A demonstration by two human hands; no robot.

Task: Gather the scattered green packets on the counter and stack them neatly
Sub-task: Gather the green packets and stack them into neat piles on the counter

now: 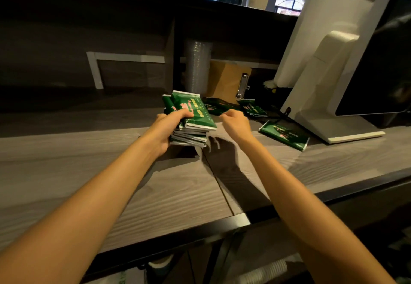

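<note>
My left hand (167, 125) grips a stack of several green packets (195, 117), thumb across the top one, held just above the wooden counter (111, 172). My right hand (235, 123) hovers to the right of the stack with fingers curled inward and nothing in it. Three loose green packets lie on the counter: one dark packet (216, 105) behind my right hand, one packet (253, 107) further right, and one packet (284, 135) near the monitor base.
A white point-of-sale monitor (333, 61) on its stand (340, 132) fills the right side. A stack of clear plastic cups (198, 65) and a brown clipboard (229, 81) stand at the back against the dark raised wall. The counter's front edge runs diagonally below.
</note>
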